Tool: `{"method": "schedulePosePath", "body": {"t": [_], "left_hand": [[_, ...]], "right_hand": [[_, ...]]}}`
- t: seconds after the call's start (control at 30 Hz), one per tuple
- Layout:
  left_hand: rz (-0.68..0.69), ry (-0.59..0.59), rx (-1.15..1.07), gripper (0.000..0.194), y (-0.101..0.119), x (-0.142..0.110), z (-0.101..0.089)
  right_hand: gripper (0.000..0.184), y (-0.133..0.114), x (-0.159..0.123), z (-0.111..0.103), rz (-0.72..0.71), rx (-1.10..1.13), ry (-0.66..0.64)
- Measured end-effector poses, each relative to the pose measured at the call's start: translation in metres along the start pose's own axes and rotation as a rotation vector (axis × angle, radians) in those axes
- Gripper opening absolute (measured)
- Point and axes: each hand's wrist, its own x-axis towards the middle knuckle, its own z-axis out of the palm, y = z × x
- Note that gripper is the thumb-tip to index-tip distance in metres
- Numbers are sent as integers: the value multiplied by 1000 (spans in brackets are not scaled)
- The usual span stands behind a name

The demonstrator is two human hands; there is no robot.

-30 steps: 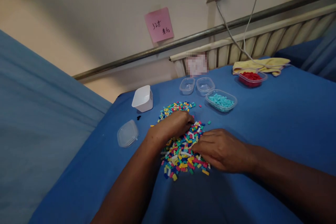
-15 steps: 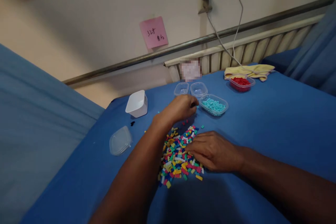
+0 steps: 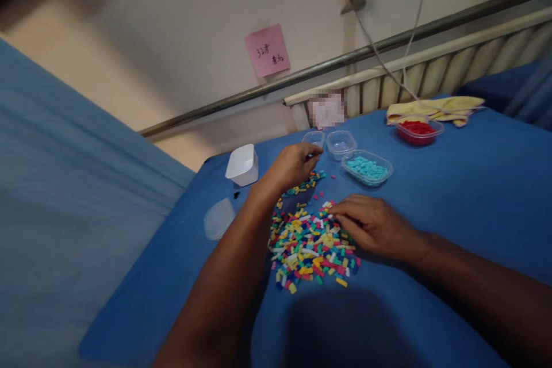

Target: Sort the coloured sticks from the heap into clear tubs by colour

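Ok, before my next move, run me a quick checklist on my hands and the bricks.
1. Left hand has a brick: cannot tell; no brick shows clearly in the fingers.
2. Right hand at the near pile: ok, fingertips at its far right edge.
3. Turquoise bricks in a clear tub: ok.
4. Red bricks in a clear tub: ok.
5. All loose bricks gathered in piles: not ok, a few pink bricks lie apart on the blue cloth.
6. White box uncovered: ok, no lid on it.
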Motion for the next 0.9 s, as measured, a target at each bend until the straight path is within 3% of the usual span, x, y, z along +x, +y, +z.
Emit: {"method": "schedulePosePath", "body": {"t": [0.17, 0.33, 0.47, 0.57, 0.7, 0.77, 0.9], "left_hand": [[-332, 142, 60, 29, -49, -94, -25], [-419, 82, 113, 28, -64, -152, -9], [-425, 2, 240, 31, -62, -164, 2], [-400, -56, 251, 33, -60, -165, 2], [-355, -113, 11, 29, -55, -165, 1], [-337, -52, -73, 27, -55, -165, 3], [-258, 125, 26, 33, -62, -162, 16]], "right_hand": [[40, 24, -6, 11, 151, -95, -41], [60, 19, -9, 21, 176, -118, -287], [58, 5, -8, 19, 107, -27, -441], [57, 5, -7, 20, 146, -30, -411], [57, 13, -6, 26, 215, -67, -334], [55, 14, -7, 28, 214, -63, -339], [53, 13, -8, 27, 199, -60, -319]]}}
